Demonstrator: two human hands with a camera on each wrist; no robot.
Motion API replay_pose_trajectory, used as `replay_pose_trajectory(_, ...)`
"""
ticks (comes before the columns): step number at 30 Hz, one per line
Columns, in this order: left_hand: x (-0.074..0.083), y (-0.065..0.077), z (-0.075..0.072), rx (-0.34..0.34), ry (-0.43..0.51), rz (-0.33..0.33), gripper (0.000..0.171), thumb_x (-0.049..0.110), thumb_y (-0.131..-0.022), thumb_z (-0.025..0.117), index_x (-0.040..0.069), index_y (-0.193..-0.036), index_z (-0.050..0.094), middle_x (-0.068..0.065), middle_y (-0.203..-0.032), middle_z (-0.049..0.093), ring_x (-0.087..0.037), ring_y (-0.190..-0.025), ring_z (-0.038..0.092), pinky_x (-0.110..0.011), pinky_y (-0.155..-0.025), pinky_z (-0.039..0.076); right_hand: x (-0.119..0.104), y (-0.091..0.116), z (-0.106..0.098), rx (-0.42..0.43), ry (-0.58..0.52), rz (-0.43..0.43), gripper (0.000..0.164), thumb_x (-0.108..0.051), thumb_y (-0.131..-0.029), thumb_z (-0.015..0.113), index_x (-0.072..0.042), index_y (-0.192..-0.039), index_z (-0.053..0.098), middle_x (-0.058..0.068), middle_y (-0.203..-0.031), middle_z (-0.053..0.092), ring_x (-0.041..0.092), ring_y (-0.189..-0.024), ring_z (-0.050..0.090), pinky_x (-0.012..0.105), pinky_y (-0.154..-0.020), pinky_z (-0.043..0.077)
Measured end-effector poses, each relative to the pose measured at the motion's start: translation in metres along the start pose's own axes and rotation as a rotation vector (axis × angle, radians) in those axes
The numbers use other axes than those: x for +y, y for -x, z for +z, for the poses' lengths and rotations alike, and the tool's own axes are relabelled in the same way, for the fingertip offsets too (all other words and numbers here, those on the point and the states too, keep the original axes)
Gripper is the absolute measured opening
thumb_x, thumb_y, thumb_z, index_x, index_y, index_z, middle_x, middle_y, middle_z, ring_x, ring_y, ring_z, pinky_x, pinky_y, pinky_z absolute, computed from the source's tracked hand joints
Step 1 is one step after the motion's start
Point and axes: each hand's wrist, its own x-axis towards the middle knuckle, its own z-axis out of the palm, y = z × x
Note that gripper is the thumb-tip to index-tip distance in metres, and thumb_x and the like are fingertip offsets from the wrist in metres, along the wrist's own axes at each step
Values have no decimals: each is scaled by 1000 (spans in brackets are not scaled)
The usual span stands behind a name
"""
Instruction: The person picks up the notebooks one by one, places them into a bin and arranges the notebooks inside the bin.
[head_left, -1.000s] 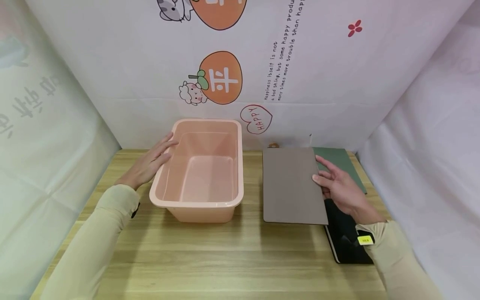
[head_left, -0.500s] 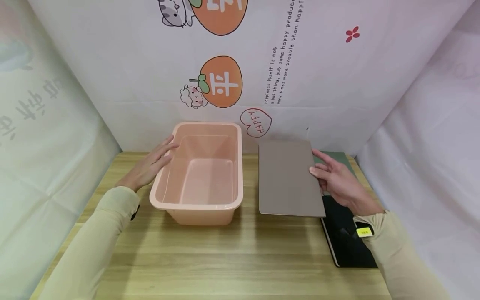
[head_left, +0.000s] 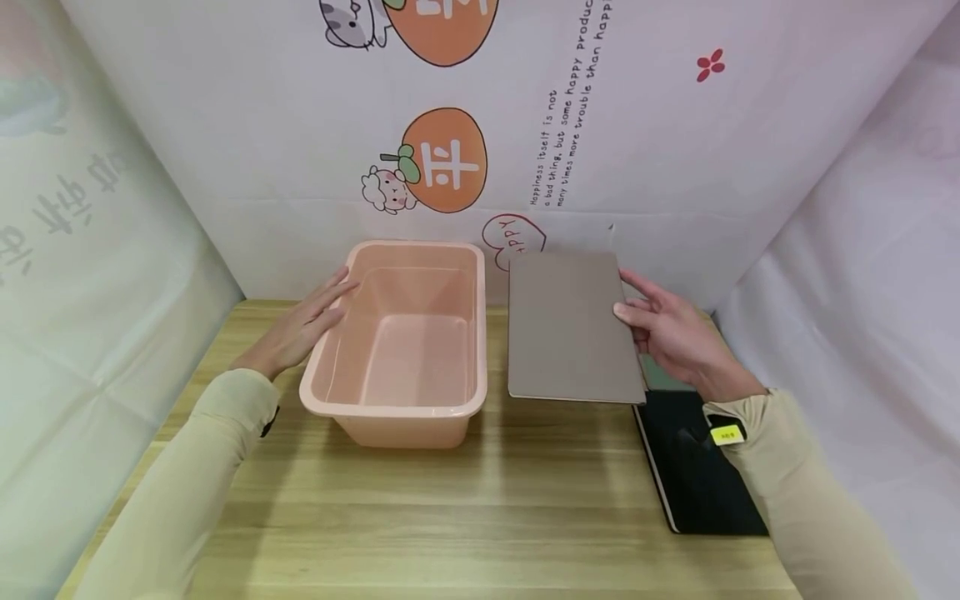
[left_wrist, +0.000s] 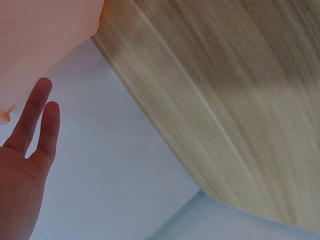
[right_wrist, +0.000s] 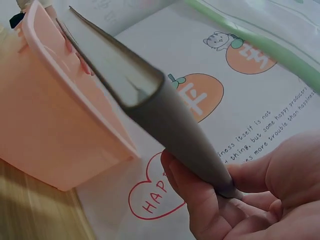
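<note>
A grey-brown hardcover notebook point(head_left: 570, 329) is held in the air to the right of the bin. My right hand point(head_left: 678, 337) pinches it by its spine, the thumb on the upper cover and fingers beneath; the right wrist view shows the thick spine point(right_wrist: 175, 125) and pale pages. A pink plastic bin point(head_left: 393, 412) stands on the table with nothing inside it. Along its left rim lies my left hand point(head_left: 296, 329), fingers straight and touching the edge. Two extended fingers of the left hand point(left_wrist: 27, 165) show beside the bin wall in the left wrist view.
A black notebook point(head_left: 697, 467) lies on the wooden table point(head_left: 420, 517) below the right forearm. Behind it, a green notebook point(head_left: 663, 375) is mostly hidden by the right hand and the held notebook. White printed sheets point(head_left: 637, 125) enclose the table at the back and sides.
My right hand has raised the grey-brown notebook and brought it slightly left toward the bin, uncovering more of the black notebook. My left hand stays on the rim.
</note>
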Motion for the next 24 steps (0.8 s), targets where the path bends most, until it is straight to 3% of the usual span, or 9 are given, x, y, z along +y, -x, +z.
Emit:
replay_pose_trajectory(3,1,0,-1,-3,-1,-7,52,48,-110,34,41,-161,26,23,-171,4,-24,-162,6,-70,-124,11,-6,-3,1,3,8,3,77,-27,-106,55,-28,-166,6,-9,-71,37,14,-61,27,41,-69,17)
replay_pose_trajectory(14,1,2,-1,-3,-15,-15,52,50,-110,34,44,-160,25,25,-171,5,-23,-162,8,-69,-124,13,-21,-13,5,-32,-28,24,75,-25,-108,51,-29,-166,3,-9,-72,36,20,-66,16,38,-68,16)
replay_pose_trajectory(17,1,1,1,-6,-22,-21,52,51,-109,34,45,-160,24,26,-170,4,-23,-162,8,-69,-123,13,-26,-15,8,-30,-7,31,75,-25,-108,50,-29,-166,3,-9,-73,40,15,-63,24,35,-64,20)
replay_pose_trajectory(20,2,1,1,-11,-20,-22,52,51,-109,33,45,-160,24,25,-170,4,-24,-162,8,-71,-123,13,-34,-19,10,-32,-2,36,75,-23,-108,50,-28,-166,3,-11,-80,55,10,-63,40,27,-59,34)
replay_pose_trajectory(24,3,1,0,-4,-14,-11,52,47,-110,34,41,-161,25,22,-172,5,-25,-162,7,-71,-123,12,-44,-25,15,-17,15,29,74,-22,-108,50,-27,-166,4,-11,-95,70,7,-70,58,25,-63,51)
